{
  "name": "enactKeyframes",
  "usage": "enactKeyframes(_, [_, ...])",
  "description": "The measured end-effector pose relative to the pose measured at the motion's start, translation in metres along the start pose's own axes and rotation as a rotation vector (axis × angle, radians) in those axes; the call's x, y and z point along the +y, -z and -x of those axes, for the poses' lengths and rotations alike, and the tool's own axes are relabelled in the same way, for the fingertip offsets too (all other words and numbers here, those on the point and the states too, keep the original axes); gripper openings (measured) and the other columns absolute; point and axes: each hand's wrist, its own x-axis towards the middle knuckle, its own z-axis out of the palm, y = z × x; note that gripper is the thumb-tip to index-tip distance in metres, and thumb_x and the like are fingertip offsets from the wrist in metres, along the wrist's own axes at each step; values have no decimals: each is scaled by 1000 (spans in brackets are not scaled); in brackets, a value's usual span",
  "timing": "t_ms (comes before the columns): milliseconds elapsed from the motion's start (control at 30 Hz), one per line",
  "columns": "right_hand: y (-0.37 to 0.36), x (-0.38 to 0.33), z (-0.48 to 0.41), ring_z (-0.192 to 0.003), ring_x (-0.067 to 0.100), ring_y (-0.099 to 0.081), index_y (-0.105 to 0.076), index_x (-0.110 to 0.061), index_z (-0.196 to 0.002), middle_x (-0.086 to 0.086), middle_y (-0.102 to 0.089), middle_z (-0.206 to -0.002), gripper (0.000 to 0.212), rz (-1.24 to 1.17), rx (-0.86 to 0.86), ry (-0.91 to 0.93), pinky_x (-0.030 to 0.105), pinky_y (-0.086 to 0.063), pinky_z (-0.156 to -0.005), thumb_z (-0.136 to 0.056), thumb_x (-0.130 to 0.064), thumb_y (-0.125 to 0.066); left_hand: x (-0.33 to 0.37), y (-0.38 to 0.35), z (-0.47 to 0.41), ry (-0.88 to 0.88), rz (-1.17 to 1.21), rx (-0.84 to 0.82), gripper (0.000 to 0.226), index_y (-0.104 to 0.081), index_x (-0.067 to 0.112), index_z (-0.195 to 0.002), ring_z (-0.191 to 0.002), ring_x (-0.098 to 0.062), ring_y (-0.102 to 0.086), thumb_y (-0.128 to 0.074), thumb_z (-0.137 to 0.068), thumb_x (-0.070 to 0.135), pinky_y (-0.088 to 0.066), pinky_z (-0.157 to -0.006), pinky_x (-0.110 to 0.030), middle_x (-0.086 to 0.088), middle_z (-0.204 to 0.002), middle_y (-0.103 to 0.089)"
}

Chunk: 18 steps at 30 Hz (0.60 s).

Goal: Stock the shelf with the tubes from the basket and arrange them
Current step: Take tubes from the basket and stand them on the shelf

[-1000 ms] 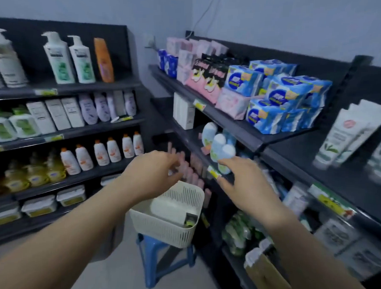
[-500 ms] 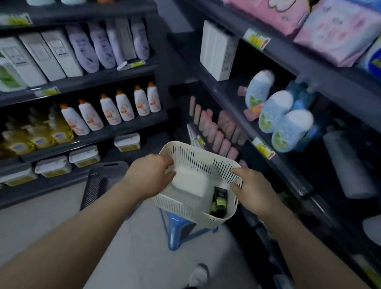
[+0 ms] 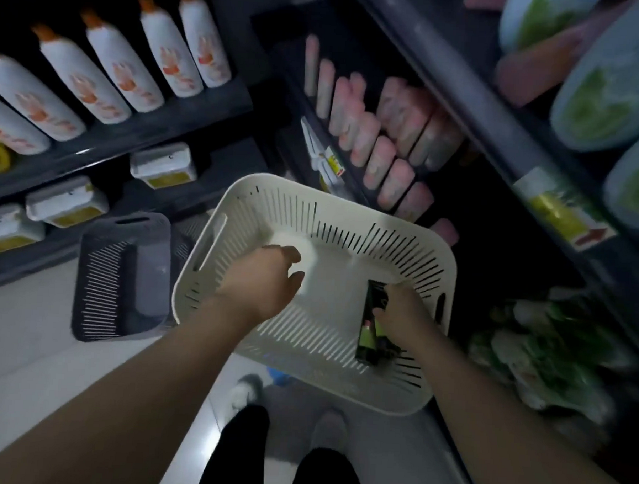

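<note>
Head view.
- White basket (image 3: pixel 334 220): centre of frame.
- Dark tubes (image 3: pixel 365 335), green-labelled: inside the white basket, at its 4 o'clock.
- Right hand (image 3: pixel 399 312): fingers curled round the dark tubes.
- Left hand (image 3: pixel 267 281): inside the white basket near its middle, fingers bent down over a white item (image 3: pixel 307 250); cannot tell whether it grips.
- Pink tubes (image 3: pixel 385 149): shelved at 1 o'clock of the white basket.
- Grey basket (image 3: pixel 123 276): at 9 o'clock.

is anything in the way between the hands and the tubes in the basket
Nothing visible. The right hand grips the dark tubes at the right end of the basket; the left hand is inside too, over a white item.
</note>
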Motion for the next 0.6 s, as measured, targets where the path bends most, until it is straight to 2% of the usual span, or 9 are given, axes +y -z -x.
enactKeyframes(67, [-20,12,-22,-106,27,-53,-54,3,-120,16,-54,-123,30,14,-47,-71,29,-43,-83,-94,-13,-53,-6,-20,-19,-9,-4,-20,37,-55,24,-127,-112,-21,-57,-49,-93,38,-49,-90,-35,2,-121,-63])
enactKeyframes(200, [-55,28,-57,-95,24,-53,-53,-2,-115,14,-55,-119,26,-31,-74,-176,25,-37,-66,-96,-19,-49,-19,-48,-44,-31,-4,-57,37,-54,25,-127,-113,-19,-56,-49,-93,39,-49,-89,-34,4,-120,-63])
enactKeyframes(300, [-71,32,-71,-77,17,-50,-54,-7,-108,15,-59,-109,17,-23,-12,-218,25,-38,-54,-96,-16,-46,-28,-61,-54,-48,-2,-95,37,-53,27,-127,-113,-17,-56,-48,-94,40,-48,-92,-35,6,-120,-63])
enactKeyframes(367, [-77,33,-76,-82,21,-52,-48,-13,-116,13,-58,-106,25,22,-21,-200,28,-45,-61,-93,-23,-51,-33,-65,-58,-56,-5,-124,37,-53,26,-128,-112,-16,-57,-49,-94,39,-48,-93,-35,6,-121,-63])
enactKeyframes(467, [-83,32,-79,-88,25,-52,-39,-21,-127,16,-54,-113,42,36,12,-198,30,-48,-67,-89,-30,-55,-37,-68,-62,-68,18,-148,37,-54,24,-128,-109,-16,-59,-50,-94,37,-48,-93,-35,4,-120,-63])
enactKeyframes(533, [-79,29,-79,-82,22,-50,-34,-23,-131,16,-55,-111,46,-31,93,-207,26,-42,-59,-90,-22,-53,-39,-68,-63,-66,31,-174,37,-54,24,-128,-108,-16,-59,-51,-94,37,-49,-92,-35,4,-120,-63])
enactKeyframes(600, [-65,23,-74,-71,19,-53,-21,-23,-141,12,-57,-94,63,-45,123,-180,24,-38,-48,-90,-12,-55,-38,-68,-64,-67,42,-204,36,-54,24,-127,-107,-16,-60,-51,-93,37,-49,-91,-35,3,-120,-63])
